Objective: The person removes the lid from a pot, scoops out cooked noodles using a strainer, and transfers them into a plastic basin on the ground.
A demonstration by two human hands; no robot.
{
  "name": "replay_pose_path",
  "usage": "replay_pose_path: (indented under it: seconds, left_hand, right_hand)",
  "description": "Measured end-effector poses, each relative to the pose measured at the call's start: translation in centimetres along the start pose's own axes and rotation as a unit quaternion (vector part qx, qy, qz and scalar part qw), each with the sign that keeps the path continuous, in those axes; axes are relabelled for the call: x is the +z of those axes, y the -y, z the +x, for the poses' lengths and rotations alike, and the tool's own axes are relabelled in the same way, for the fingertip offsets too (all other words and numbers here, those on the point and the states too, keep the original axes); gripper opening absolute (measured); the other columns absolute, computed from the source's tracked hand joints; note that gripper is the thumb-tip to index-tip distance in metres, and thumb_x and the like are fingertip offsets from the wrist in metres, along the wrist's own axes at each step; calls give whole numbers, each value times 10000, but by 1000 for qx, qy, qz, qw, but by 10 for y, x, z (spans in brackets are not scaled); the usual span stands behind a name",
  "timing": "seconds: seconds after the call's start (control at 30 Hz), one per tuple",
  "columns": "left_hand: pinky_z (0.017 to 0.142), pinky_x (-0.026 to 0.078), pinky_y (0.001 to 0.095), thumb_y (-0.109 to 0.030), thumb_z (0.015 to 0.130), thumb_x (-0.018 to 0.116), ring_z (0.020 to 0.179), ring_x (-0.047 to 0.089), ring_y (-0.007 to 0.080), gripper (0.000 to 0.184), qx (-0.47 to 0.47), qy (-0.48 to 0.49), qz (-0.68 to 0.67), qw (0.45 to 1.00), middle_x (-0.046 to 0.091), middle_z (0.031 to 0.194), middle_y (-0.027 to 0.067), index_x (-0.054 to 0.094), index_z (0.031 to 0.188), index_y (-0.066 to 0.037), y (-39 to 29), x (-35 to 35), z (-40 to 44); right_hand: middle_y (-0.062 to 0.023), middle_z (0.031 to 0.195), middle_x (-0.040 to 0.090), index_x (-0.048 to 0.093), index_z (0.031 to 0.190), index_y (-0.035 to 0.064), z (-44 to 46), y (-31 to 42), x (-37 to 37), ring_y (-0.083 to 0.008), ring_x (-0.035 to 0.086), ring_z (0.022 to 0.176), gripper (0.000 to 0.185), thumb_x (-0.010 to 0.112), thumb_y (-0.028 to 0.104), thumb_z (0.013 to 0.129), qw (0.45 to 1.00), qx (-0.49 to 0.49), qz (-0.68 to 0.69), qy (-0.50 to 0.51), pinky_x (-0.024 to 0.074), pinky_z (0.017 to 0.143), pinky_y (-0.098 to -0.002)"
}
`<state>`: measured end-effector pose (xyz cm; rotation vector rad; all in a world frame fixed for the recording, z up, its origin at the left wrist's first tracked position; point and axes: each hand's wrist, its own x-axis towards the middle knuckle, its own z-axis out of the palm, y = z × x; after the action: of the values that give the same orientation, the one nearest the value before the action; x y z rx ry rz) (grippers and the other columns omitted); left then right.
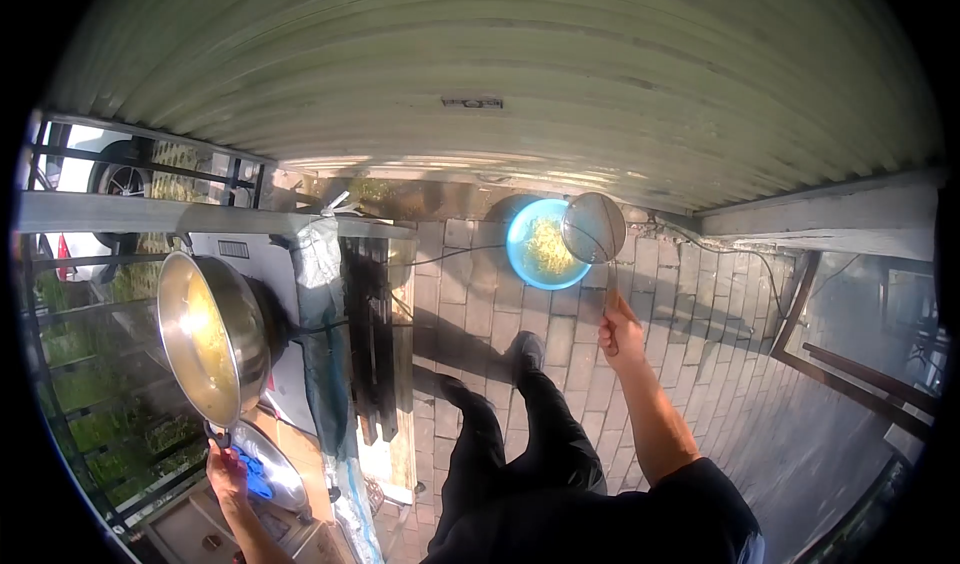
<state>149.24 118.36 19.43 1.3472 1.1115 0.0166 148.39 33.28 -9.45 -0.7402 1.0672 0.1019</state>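
Observation:
My left hand [226, 470] grips the lower handle of a large metal pan [200, 339], which is tilted on its side at the left and holds yellowish liquid or oil. In my right hand [622, 332] is the handle of a round mesh strainer [594, 228]. The strainer hangs over the right edge of a blue basin [518, 246] on the paving. Pale yellow shredded food [547, 248] lies inside the basin, partly behind the mesh.
Below the pan, a metal lid [285, 469] with a blue cloth [252, 472] lies on a side surface. Railings [85, 364] stand at far left, a corrugated wall [480, 54] ahead. A framed panel [850, 384] is at right. Cables cross the brick paving [590, 374].

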Motion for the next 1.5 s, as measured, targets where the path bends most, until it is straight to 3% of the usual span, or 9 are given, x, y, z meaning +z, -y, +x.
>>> replay_pose_path:
  seconds: [0.23, 0.53, 0.63, 0.73, 0.8, 1.03, 1.1, 1.37, 1.5]
  left_hand:
    - [544, 455, 312, -391, 1038, 646, 663, 619, 153, 271, 55, 1, -45, 997, 619, 785, 2, 640, 1040, -120, -2, 49, -46]
    - [590, 515, 274, -342, 1015, 686, 721, 693, 128, 223, 50, 116, -70, 989, 717, 854, 13, 672, 1050, -122, -1, 19, -30]
    - [624, 518, 275, -358, 1001, 697, 749, 685, 119, 267, 56, 145, -93, 983, 717, 890, -4, 694, 1117, -117, 5, 19, -26]
    - [631, 513, 275, -363, 1002, 694, 774, 676, 108, 265, 65, 144, -104, 982, 709, 929, -14, 695, 1096, -116, -2, 16, -35]
    - [636, 510, 272, -360, 1002, 692, 797, 668, 101, 268, 59, 144, -108, 982, 702, 958, -21, 697, 1104, -112, 0, 8, -30]
    - [628, 521, 271, -339, 988, 709, 806, 674, 113, 320, 65, 186, -125, 972, 710, 958, 7, 698, 1173, -78, 2, 4, -17]
    - [614, 520, 269, -315, 995, 703, 782, 669, 106, 308, 66, 170, -140, 973, 723, 983, 18, 694, 1186, -73, 6, 2, -20]
    - [631, 517, 305, -316, 995, 688, 810, 675, 140, 311, 68, 182, -134, 972, 721, 1016, 33, 681, 1173, -61, 5, 7, -16]
    - [637, 513, 289, -309, 993, 689, 805, 671, 132, 299, 66, 166, -129, 976, 719, 1014, 23, 688, 1166, -65, 2, 8, -20]
  right_hand:
    - [-106, 765, 595, 397, 1589, 147, -215, 43, 71, -120, 425, 414, 569, 453, 50, 1032, 982, -6, 65, 177, 333, 322, -232]
    - [-140, 730, 657, 415, 1591, 111, -414, 16, 310, -123, 506, 408, 651, 607, 49, 971, 865, -171, -265, 391, 393, 311, -242]
    - [-167, 914, 737, 432, 1583, 94, -420, -23, 411, -176, 684, 589, 635, 571, 48, 965, 700, -298, -569, 313, 553, 497, -295]
    - [-207, 857, 739, 408, 1589, 99, -374, -59, 482, -344, 719, 695, 625, 569, 46, 988, 360, -648, -562, 367, 577, 649, -455]
    - [-269, 996, 731, 402, 1587, 108, -401, -84, 525, -454, 721, 840, 635, 575, 57, 978, 365, -544, -670, 350, 568, 789, -547]
    - [-283, 965, 714, 399, 1583, 119, -380, -132, 582, -476, 696, 807, 687, 591, 36, 929, 251, -542, -724, 346, 560, 767, -564]
    - [-245, 1368, 629, 410, 1568, 80, -377, -135, 586, -470, 657, 1126, 655, 602, 39, 942, 283, -501, -731, 367, 544, 974, -508]
    - [-244, 1288, 669, 465, 1527, 67, -407, -89, 552, -460, 651, 1138, 652, 633, -4, 901, 184, -495, -761, 377, 554, 958, -480]
    - [-272, 1245, 679, 448, 1529, 61, -436, -55, 544, -481, 666, 1099, 660, 649, 1, 903, 207, -521, -711, 424, 566, 923, -491]
